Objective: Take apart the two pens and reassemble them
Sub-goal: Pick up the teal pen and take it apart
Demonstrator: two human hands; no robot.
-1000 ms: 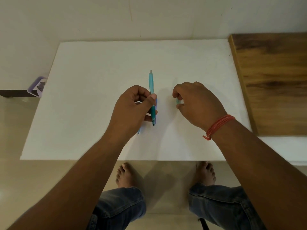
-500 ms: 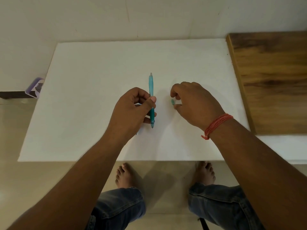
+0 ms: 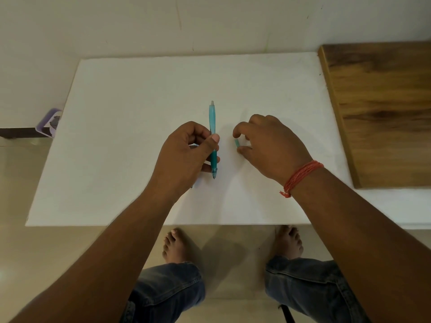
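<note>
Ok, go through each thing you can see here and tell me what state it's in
Left hand: grips the teal pen.
Teal pen: held, looks assembled, tip toward the person.
Right hand: fingers curled around a small teal part.
Small teal part: separate from the pen, between thumb and forefinger; pinched or not, unclear.
White table: bears both hands' work.

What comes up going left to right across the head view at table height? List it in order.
purple object at the table's left edge → left hand → teal pen it holds → small teal pen piece → right hand → red wrist thread → wooden board.
</note>
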